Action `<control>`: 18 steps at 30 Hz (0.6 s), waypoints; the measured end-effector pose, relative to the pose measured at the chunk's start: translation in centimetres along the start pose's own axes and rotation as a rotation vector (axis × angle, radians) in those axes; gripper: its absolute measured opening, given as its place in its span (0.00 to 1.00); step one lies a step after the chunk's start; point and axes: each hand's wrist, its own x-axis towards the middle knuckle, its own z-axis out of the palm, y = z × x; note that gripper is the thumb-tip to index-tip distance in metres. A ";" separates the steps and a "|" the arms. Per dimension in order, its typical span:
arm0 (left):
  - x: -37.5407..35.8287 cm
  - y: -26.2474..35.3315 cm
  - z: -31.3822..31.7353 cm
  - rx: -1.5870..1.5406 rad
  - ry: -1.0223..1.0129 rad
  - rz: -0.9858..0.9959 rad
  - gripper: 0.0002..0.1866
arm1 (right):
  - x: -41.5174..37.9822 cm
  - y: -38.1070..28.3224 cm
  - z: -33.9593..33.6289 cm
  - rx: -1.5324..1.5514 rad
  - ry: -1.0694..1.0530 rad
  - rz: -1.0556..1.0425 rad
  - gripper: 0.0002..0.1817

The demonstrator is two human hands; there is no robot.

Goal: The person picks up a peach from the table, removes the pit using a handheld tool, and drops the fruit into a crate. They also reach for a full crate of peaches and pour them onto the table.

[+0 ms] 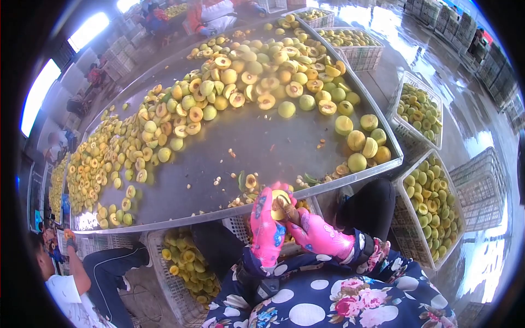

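My left hand (266, 225), in a pink patterned glove, is closed around a halved yellow fruit (278, 211) with its cut face up. The fruit looks like a peach or plum half. My right hand (322, 236), in a matching glove, grips a short brown pitting tool (293, 215), its end against the brown centre of the fruit. The tool's tip is hard to make out. Both hands are just in front of the metal table's near edge (219, 217). A cut half (250, 181) lies on the table just beyond my left hand.
Many halved fruits (205, 87) are heaped across the table. Crates of fruit stand at the right (407, 191) and by my legs (156, 246). A co-worker (71, 284) sits at the left; another person (213, 16) is across the table. Loose pits (217, 181) lie on the metal.
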 end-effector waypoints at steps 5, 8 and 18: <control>-0.1 -0.4 0.1 0.016 0.043 0.040 0.19 | 0.6 2.0 1.3 0.131 -0.008 0.004 0.16; -0.2 -0.2 0.5 0.020 0.100 0.015 0.17 | 0.8 2.3 1.0 0.084 -0.093 0.002 0.15; 1.2 -1.0 -2.5 0.327 -0.046 -0.070 0.11 | 0.7 2.5 -0.7 0.021 -0.271 0.068 0.15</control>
